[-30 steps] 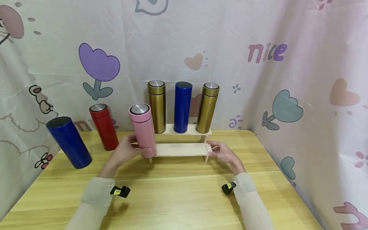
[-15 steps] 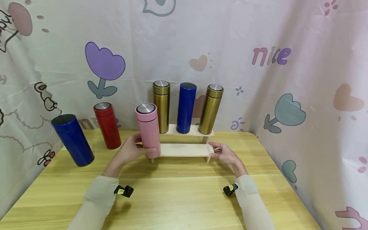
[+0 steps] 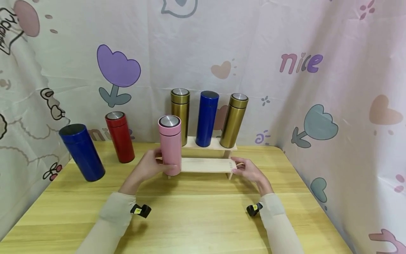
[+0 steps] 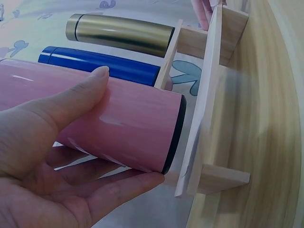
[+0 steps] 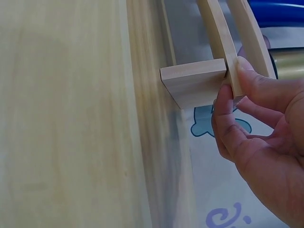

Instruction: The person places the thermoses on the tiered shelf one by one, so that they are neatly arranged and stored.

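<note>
My left hand point(image 3: 149, 165) grips a pink thermos bottle point(image 3: 170, 148) upright over the left end of a two-step wooden rack. In the left wrist view a narrow gap shows between the bottle's black base and the rack's lower step point(image 4: 209, 80). With thumb and fingers my right hand point(image 3: 248, 171) pinches the right end of that step, as the right wrist view also shows. On the upper step point(image 3: 214, 144) stand a gold bottle point(image 3: 180, 113), a blue bottle point(image 3: 207, 118) and another gold bottle point(image 3: 234, 120). The pink bottle partly hides the left gold one.
To the left on the wooden table point(image 3: 196, 218) stand a red bottle point(image 3: 120, 137) and a wider blue bottle point(image 3: 82, 153). A patterned curtain point(image 3: 177, 53) hangs close behind the rack and along both sides.
My left hand has carried the pink bottle a little to the right, further over the lower step. The right hand keeps its hold on the rack. The head view has shifted slightly.
</note>
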`<state>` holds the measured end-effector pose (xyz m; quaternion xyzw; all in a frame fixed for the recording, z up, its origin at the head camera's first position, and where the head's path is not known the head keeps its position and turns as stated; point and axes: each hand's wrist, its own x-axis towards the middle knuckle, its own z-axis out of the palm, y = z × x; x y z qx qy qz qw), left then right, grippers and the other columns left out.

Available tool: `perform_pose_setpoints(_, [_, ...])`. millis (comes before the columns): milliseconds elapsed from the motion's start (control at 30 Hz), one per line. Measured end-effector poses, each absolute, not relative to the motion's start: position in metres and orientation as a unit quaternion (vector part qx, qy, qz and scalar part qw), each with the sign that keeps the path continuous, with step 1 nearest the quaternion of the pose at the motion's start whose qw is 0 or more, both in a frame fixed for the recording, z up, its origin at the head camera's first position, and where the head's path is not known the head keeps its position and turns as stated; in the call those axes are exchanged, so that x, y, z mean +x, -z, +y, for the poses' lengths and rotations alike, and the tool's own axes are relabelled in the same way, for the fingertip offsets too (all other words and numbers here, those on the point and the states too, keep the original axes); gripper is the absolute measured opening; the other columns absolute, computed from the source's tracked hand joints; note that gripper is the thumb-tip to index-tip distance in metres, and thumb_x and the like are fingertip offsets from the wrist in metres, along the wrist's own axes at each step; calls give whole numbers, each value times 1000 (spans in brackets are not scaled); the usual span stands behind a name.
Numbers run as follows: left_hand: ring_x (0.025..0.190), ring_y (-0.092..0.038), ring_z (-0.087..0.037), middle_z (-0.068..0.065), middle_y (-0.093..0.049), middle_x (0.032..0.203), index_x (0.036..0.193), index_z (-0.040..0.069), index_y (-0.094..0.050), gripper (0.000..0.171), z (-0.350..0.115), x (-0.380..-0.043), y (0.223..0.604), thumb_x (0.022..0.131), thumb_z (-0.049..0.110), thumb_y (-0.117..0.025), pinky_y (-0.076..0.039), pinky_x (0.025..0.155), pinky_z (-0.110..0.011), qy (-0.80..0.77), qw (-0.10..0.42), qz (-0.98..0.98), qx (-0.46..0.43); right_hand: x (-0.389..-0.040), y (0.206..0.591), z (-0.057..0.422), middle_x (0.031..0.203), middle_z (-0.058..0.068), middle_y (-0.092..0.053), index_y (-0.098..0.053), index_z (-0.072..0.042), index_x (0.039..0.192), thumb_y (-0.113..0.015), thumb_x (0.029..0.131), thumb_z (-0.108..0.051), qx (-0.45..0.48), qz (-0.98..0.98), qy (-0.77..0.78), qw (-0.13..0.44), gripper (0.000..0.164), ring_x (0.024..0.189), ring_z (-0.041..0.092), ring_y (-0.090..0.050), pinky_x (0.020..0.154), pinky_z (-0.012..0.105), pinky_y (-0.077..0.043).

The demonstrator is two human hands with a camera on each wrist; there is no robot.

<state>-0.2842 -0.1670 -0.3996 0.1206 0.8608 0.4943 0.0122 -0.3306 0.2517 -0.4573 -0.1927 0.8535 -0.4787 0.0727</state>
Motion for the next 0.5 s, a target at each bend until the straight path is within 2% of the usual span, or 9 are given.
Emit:
perform_pose_setpoints(267, [116,-67,-35,-16,-66,135,140,10,-56,71,-155,-285,402,82,34,-89,-59,100,-49,-495,15,859,127,-331,457,251,126,33,-61,-42,12,150,-64,97,3,-192,859,470,70,58,111,33,-65,91,21,-58])
perform_pose_setpoints(500, [112,-69,-33,-15,-69,131,137,8,-60,66,-141,-286,405,81,27,-90,-62,95,-46,-500,-1,852,155,-331,455,251,126,32,-62,-43,9,151,-65,96,3,-183,856,478,77,59,110,31,-66,89,18,-58])
